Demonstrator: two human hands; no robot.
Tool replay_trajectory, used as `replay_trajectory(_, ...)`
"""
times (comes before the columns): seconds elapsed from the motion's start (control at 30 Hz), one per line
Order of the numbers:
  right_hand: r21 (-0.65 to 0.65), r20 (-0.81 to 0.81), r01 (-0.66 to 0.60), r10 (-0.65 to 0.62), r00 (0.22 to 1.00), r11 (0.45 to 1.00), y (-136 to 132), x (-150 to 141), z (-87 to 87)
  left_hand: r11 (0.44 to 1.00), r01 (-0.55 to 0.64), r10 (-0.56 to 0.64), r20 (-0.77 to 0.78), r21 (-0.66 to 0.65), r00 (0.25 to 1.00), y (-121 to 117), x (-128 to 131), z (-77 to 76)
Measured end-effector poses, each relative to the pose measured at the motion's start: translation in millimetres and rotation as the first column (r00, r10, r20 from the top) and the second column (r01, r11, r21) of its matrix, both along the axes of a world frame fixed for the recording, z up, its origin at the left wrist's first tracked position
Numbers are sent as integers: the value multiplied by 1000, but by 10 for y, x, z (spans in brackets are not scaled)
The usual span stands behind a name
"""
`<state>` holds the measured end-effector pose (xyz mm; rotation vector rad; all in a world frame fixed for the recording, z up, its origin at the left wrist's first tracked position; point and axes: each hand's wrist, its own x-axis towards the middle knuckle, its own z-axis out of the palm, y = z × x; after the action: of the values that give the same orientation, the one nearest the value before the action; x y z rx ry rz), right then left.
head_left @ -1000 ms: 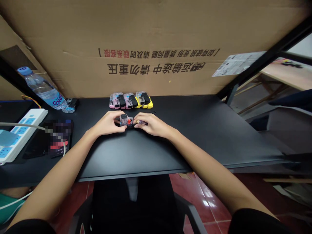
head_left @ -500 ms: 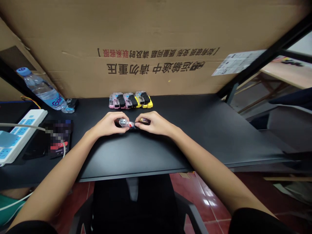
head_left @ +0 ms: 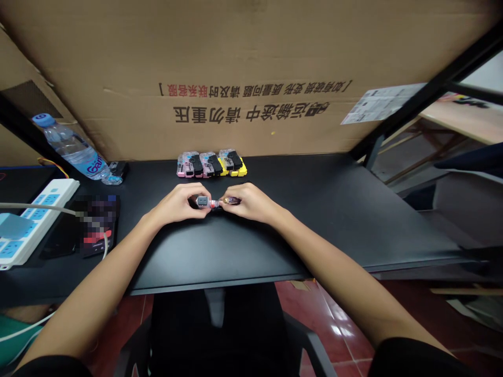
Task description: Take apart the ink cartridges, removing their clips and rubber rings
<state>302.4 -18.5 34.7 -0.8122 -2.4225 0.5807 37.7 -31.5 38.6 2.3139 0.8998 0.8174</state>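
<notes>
My left hand [head_left: 183, 203] is closed, thumb and fingers pinching a small clear plastic device [head_left: 202, 201] with a grey block at one end and a red part at the other. Facing it, my right hand [head_left: 248, 203] grips a slim dark piece with a gold-coloured end [head_left: 231, 200]; its kind is too small to make out. The fingertips almost meet at the red part, just above the black table [head_left: 220, 251]. Beyond the hands lie several clear-and-black cartridge-like devices in a row, with pink parts [head_left: 189, 165] on the left and yellow parts [head_left: 236, 163] on the right.
A cardboard sheet [head_left: 251, 52] stands along the table's back edge. At left are a tilted water bottle [head_left: 76, 152], a white power strip [head_left: 39, 214] with a cable, and a dark phone-like item [head_left: 100, 225]. A black metal frame [head_left: 416, 99] rises at right.
The clear device has turned slightly, so its grey end faces up more. My right fingers have drawn closer around the dark piece. The view has shifted a little.
</notes>
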Motion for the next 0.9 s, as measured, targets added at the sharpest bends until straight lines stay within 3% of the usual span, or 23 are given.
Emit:
replay_trajectory(0.3,-26,-5,31,-31,1000,999,42,42,23,997,-38,40,-30,68,999,-3,-24,-24)
replay_trajectory(0.43,-91,-30,36,-39,999,995,133,148,38,990,-131,135,72,-61,988,1,-18,-19)
replay_trajectory(0.57,-81,-51,226,-231,972,971,315,464,119,966,-211,241,220,-152,945,22,-33,1)
replay_trajectory(0.63,-11,-95,387,-386,918,922,424,683,162,967,-197,230,220,-161,948,32,-47,-1)
replay_trajectory(0.73,95,-148,624,-609,779,775,569,968,170,975,-162,179,102,-154,979,34,-55,-26)
replay_trajectory(0.83,88,23,763,-767,641,640,660,1088,92,982,-159,152,-77,-102,985,24,-49,-59)
replay_trajectory(0.9,55,174,803,-797,578,594,683,1072,29,986,-163,156,-151,-32,976,19,-51,-72)
